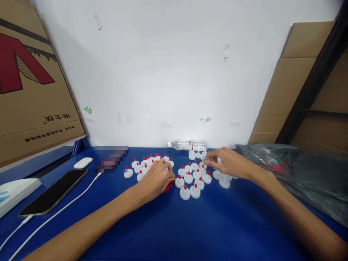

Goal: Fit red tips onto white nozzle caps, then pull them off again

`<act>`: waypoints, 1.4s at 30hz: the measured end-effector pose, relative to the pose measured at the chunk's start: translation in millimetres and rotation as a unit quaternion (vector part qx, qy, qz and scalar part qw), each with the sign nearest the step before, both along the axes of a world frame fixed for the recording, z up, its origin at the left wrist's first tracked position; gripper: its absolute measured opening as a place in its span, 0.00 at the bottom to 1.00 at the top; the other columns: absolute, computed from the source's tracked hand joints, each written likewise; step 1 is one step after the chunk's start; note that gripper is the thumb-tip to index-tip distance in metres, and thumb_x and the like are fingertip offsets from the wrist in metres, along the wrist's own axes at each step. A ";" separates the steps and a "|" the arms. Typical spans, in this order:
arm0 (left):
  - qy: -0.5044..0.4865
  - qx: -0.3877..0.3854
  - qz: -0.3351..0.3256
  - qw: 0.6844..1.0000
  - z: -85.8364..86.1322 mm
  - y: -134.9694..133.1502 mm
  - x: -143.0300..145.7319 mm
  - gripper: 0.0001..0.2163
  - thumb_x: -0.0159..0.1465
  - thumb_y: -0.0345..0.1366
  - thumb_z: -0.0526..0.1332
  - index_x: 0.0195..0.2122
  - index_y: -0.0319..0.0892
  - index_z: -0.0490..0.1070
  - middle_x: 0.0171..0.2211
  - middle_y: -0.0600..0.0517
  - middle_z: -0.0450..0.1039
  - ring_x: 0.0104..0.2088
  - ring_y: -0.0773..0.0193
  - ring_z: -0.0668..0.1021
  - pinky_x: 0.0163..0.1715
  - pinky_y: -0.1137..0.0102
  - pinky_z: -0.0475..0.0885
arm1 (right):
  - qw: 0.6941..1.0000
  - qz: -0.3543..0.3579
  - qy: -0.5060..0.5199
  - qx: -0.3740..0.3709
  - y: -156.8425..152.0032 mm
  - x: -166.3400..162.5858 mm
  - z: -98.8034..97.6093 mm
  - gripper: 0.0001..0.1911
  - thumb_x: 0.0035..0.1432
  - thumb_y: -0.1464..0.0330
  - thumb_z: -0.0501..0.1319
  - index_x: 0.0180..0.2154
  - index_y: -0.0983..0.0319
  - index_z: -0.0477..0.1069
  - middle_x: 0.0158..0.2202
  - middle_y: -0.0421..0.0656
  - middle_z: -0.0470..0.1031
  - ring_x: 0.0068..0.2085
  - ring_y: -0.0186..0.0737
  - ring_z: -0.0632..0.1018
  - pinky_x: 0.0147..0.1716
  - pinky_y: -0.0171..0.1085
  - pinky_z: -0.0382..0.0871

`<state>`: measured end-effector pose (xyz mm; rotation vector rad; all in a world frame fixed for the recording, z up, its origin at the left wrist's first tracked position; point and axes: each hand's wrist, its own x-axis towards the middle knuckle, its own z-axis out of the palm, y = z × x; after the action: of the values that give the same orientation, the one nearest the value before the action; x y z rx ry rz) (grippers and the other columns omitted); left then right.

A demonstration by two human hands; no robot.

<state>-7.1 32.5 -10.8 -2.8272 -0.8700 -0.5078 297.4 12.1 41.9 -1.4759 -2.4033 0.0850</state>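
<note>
On the blue table stand several round white plastic lids, most with a small red tip on top. My left hand is over a pile of small red tips, its fingers curled and pressed together. What sits between those fingertips is hidden. My right hand reaches in from the right, thumb and forefinger pinched at a white lid at the back of the middle group. Below its palm lie more white lids without visible red tips. Another cluster of red-tipped lids stands left of my left hand.
A clear plastic bottle lies along the wall. At left are a phone with a white cable, a white earphone case and a cardboard box. Dark plastic bags cover the right side.
</note>
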 end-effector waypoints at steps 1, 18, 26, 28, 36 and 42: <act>-0.001 -0.001 -0.001 1.000 0.0 0.4 0.4 0.11 0.72 0.34 0.56 0.39 0.46 0.79 0.41 0.49 0.73 0.44 0.56 0.68 0.42 0.60 0.65 | 0.999 -0.015 -0.007 0.042 2.7 2.5 -0.6 0.18 0.67 0.57 0.53 0.40 0.57 0.79 0.35 0.44 0.82 0.34 0.46 0.80 0.34 0.40 0.70; -0.004 0.001 -0.011 1.000 -2.4 6.4 1.5 0.11 0.72 0.33 0.56 0.38 0.43 0.78 0.40 0.49 0.74 0.43 0.57 0.69 0.42 0.62 0.64 | 0.993 -0.041 -0.102 0.048 34.8 17.1 -45.6 0.23 0.68 0.66 0.45 0.56 0.59 0.73 0.56 0.47 0.75 0.57 0.52 0.73 0.55 0.50 0.62; -0.020 -0.011 -0.019 1.000 2.5 -1.2 2.2 0.12 0.72 0.31 0.53 0.42 0.44 0.78 0.41 0.48 0.74 0.44 0.57 0.69 0.44 0.61 0.65 | 0.994 -0.030 -0.083 0.070 35.1 18.9 -52.9 0.23 0.68 0.66 0.46 0.56 0.61 0.73 0.55 0.49 0.75 0.57 0.52 0.74 0.57 0.53 0.63; -0.026 -0.020 -0.019 0.999 3.3 -4.2 2.9 0.11 0.71 0.31 0.54 0.43 0.44 0.78 0.41 0.48 0.73 0.44 0.56 0.69 0.45 0.60 0.66 | 0.993 -0.030 -0.080 0.080 34.9 19.0 -54.1 0.23 0.69 0.66 0.45 0.55 0.62 0.73 0.55 0.50 0.76 0.57 0.52 0.74 0.57 0.53 0.63; -0.032 -0.033 -0.018 0.999 0.8 -4.3 2.8 0.09 0.70 0.32 0.58 0.43 0.45 0.78 0.42 0.49 0.73 0.47 0.56 0.69 0.49 0.58 0.65 | 0.987 -0.041 -0.045 0.145 27.1 11.7 -33.2 0.21 0.69 0.65 0.48 0.52 0.65 0.75 0.52 0.51 0.78 0.53 0.53 0.77 0.55 0.53 0.67; -0.029 -0.039 -0.021 0.999 0.0 -3.0 3.9 0.06 0.69 0.32 0.59 0.41 0.45 0.77 0.42 0.50 0.74 0.46 0.56 0.69 0.48 0.58 0.65 | 0.987 -0.061 0.042 0.140 15.7 2.1 -20.1 0.19 0.66 0.54 0.56 0.47 0.60 0.77 0.47 0.48 0.80 0.45 0.50 0.80 0.44 0.46 0.74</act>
<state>-3.2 29.5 -10.8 -2.9207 -0.8620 -0.5765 299.5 27.8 21.8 -1.4503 -2.1497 -0.2075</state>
